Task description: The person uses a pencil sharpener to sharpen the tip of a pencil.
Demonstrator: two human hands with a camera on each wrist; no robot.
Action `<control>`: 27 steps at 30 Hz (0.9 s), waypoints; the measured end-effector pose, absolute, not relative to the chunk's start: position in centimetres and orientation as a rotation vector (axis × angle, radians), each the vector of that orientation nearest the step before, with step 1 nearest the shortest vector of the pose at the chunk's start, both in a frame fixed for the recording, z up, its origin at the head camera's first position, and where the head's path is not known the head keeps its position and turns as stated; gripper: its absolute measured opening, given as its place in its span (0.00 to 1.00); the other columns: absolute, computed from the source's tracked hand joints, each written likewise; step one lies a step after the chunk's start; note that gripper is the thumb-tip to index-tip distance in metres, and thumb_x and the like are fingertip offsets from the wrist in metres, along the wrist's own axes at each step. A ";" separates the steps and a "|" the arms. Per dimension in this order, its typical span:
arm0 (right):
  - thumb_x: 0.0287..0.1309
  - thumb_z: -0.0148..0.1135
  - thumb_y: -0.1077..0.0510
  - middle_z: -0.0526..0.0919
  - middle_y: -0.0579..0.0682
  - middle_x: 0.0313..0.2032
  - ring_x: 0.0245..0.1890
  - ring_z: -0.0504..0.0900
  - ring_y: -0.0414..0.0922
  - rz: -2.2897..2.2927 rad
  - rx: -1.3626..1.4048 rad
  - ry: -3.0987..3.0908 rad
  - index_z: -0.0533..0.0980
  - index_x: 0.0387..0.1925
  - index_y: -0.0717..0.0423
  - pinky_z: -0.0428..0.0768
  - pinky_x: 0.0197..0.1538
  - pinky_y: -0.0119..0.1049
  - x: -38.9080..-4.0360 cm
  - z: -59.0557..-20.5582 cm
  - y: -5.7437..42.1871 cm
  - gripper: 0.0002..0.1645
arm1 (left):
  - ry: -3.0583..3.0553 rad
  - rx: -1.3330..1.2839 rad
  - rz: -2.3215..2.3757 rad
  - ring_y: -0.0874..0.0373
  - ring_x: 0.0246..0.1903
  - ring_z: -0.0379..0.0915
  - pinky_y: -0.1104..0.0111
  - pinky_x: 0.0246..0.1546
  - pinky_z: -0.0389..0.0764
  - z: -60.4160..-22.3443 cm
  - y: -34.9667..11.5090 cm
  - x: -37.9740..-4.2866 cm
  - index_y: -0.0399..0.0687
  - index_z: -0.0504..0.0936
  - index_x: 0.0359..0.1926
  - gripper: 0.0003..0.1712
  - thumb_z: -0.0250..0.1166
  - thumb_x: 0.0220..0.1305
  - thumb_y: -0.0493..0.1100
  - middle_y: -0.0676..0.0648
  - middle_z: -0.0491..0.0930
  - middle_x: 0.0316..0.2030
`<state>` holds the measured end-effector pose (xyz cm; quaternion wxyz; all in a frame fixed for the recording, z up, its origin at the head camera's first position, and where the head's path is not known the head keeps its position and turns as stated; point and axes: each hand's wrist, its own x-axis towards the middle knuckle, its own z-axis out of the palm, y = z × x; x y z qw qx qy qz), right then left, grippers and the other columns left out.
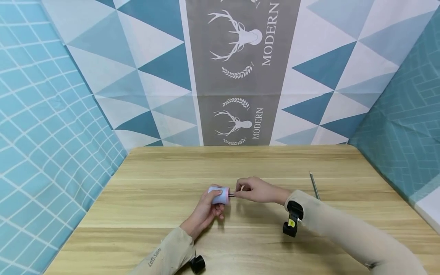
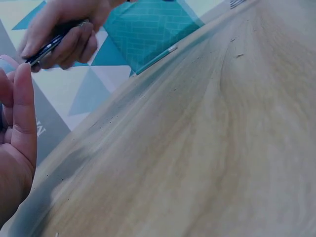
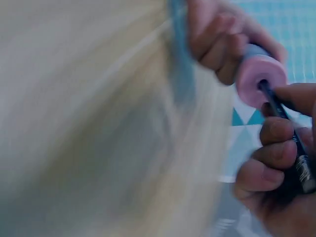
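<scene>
My left hand [image 1: 206, 209] grips a small pencil sharpener [image 1: 220, 195] with a light blue body and a pink end, tilted on its side above the table. The pink end faces right, and a round hole shows in it in the right wrist view. A dark pencil [image 3: 302, 170] has its tip in that hole. My right hand [image 1: 257, 190] pinches the pencil between thumb and fingers, its other end lying back against the palm. Only the edge of my left hand [image 2: 22, 118] shows in the left wrist view, with the sharpener mostly hidden.
A second pencil [image 1: 314, 185], greenish, lies on the wooden table [image 1: 165, 164] to the right, beyond my right forearm. Patterned cloth [image 1: 154, 76] hangs behind the table and along both sides. A white surface [image 1: 429, 210] stands at the far right edge.
</scene>
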<state>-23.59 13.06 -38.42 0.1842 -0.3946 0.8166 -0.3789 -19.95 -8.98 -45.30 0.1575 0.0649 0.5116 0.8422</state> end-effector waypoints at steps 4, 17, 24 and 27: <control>0.64 0.61 0.62 0.68 0.38 0.18 0.16 0.63 0.32 -0.420 -1.867 2.784 0.72 0.35 0.54 0.64 0.18 0.24 -22.6 -38.5 13.4 0.04 | 1.477 0.155 2.401 0.67 0.09 0.68 0.73 0.12 0.78 -45.3 -9.0 -20.0 0.45 0.70 0.46 0.09 0.52 0.67 0.43 0.52 0.75 0.15; 0.72 0.51 0.61 0.64 0.39 0.13 0.13 0.58 0.33 0.140 -2.077 2.984 0.67 0.35 0.54 0.59 0.14 0.23 -22.3 -40.2 12.0 0.06 | 1.444 0.149 2.385 0.67 0.09 0.68 0.74 0.11 0.76 -45.2 -9.3 -20.1 0.46 0.69 0.45 0.08 0.51 0.69 0.43 0.52 0.76 0.13; 0.71 0.55 0.59 0.59 0.37 0.16 0.15 0.58 0.31 -0.829 -1.448 2.470 0.63 0.27 0.53 0.60 0.18 0.24 -23.2 -38.9 11.8 0.15 | 1.412 0.164 2.398 0.68 0.09 0.69 0.75 0.12 0.77 -45.3 -9.2 -19.9 0.46 0.68 0.46 0.07 0.50 0.70 0.42 0.52 0.76 0.13; 0.73 0.53 0.56 0.58 0.39 0.14 0.13 0.54 0.34 -1.082 -1.029 2.157 0.63 0.25 0.53 0.55 0.16 0.27 -23.8 -38.5 12.1 0.18 | 1.419 0.174 2.397 0.68 0.09 0.69 0.74 0.12 0.78 -45.3 -9.1 -20.0 0.45 0.69 0.46 0.08 0.51 0.69 0.42 0.52 0.76 0.14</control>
